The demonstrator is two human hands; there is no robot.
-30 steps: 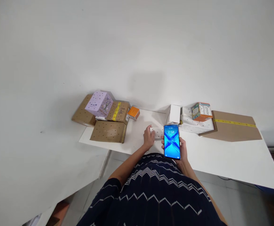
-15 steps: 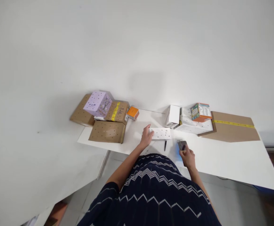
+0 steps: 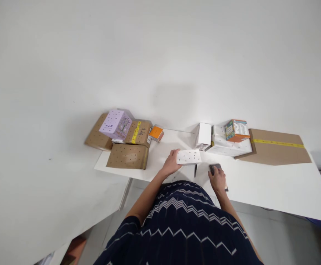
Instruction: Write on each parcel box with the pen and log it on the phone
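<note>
Can't see all of the phone (image 3: 212,169) under the right hand (image 3: 217,180), nor read the purple box (image 3: 115,124) left of the phone.

Left hand (image 3: 171,162) holds a dotted white box (image 3: 188,157), right hand (image 3: 217,180) a face-down phone (image 3: 212,169).

White box (image 3: 188,156) with dark dots, long side crosswise; dark phone (image 3: 214,166), partly hidden, seems face down on table (image 3: 270,187).

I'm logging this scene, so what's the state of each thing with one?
Smartphone: back up, under the right hand
Small dotted white box: held by left hand, looks shut
Dark pen: lying flat, cap unclear
Lilac box: stacked, looks shut
Orange box: looks shut
Teal-orange carton: stacked, looks shut
Marked brown box: taped across
Rightmost brown carton: taped across
</note>
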